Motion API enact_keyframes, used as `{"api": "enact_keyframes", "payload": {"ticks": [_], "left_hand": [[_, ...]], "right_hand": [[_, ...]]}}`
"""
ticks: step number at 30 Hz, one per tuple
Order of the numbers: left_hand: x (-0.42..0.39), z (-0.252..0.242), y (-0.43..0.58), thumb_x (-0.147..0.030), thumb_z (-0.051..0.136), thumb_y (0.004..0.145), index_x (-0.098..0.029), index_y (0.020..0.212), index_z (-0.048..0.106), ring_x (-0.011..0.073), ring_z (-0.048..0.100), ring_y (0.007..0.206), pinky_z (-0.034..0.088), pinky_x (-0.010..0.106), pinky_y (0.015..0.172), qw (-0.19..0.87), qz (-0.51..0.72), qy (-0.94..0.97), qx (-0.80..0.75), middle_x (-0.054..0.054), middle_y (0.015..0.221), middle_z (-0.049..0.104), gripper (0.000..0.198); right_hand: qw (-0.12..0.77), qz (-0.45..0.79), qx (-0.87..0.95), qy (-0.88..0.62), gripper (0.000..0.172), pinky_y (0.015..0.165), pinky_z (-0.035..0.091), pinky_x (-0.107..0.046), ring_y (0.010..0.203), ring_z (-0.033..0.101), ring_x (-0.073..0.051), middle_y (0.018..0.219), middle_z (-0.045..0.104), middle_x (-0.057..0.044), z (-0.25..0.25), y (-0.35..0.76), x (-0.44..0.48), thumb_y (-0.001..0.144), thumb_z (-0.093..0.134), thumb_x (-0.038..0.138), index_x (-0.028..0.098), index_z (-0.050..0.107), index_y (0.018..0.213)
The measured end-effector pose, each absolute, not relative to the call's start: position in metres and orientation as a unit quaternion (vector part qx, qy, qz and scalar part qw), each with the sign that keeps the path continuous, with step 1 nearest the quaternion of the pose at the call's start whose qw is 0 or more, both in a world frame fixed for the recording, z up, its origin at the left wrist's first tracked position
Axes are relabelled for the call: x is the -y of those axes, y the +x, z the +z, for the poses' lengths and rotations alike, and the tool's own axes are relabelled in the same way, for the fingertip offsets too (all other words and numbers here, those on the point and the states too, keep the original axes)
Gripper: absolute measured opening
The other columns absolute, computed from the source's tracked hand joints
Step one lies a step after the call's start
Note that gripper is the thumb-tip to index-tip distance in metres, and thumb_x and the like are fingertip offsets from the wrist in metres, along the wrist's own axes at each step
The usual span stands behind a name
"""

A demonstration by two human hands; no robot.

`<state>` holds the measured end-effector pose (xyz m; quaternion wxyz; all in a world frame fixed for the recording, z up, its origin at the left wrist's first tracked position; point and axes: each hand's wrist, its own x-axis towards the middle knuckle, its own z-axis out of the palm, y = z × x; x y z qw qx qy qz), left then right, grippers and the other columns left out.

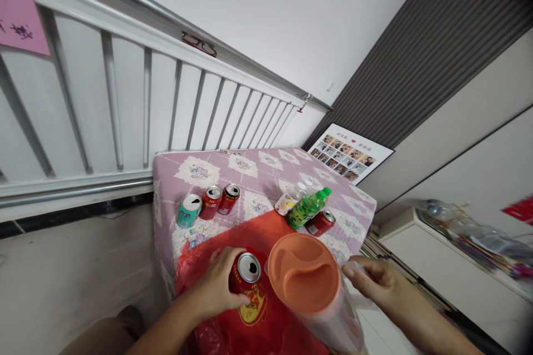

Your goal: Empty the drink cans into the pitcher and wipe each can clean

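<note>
My left hand (222,283) is wrapped round a red drink can (246,274), whose silver top has an open mouth. Fingers and thumb clasp its sides above the red plastic bag (266,335) with a yellow print. My right hand (375,280) is closed at the handle of a clear plastic pitcher (333,324). An orange lid (306,274) with a curved recess covers the pitcher, which stands close to the right of the can. The pitcher's lower part runs out of view.
On the floral-covered table (266,161) stand a teal can (189,212) and two red cans (211,203) at left. A green bottle (307,209), a pale bottle (288,199) and another red can (320,223) are at right. A white radiator (200,105) lines the wall behind.
</note>
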<state>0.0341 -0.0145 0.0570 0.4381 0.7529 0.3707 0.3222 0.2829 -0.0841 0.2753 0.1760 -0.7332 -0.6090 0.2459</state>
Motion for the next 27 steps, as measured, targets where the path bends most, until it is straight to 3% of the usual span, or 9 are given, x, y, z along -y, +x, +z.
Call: {"api": "enact_keyframes", "payload": {"ticks": [13,27], "left_hand": [[0.016,0.06,0.035,-0.023,0.077,0.058,-0.023,0.13,0.042,0.0324,0.045,0.126,0.025,0.052,0.113,0.441,0.303,0.76,-0.369,0.011,0.134,0.053,0.08],[0.017,0.065,0.034,-0.023,0.077,0.059,-0.024,0.129,0.045,0.0327,0.045,0.127,0.026,0.051,0.112,0.447,0.296,0.759,-0.369,0.01,0.135,0.053,0.077]], "right_hand": [[0.146,0.236,0.627,-0.728,0.055,0.051,0.028,-0.025,0.058,0.029,-0.012,0.059,0.029,0.004,0.275,0.284,0.076,0.077,0.046,0.071,0.022,0.037,0.056],[0.113,0.201,0.651,-0.723,0.051,0.05,0.029,-0.025,0.056,0.031,-0.012,0.058,0.034,0.004,0.273,0.284,0.068,0.082,0.045,0.065,0.021,0.043,0.057]]}}
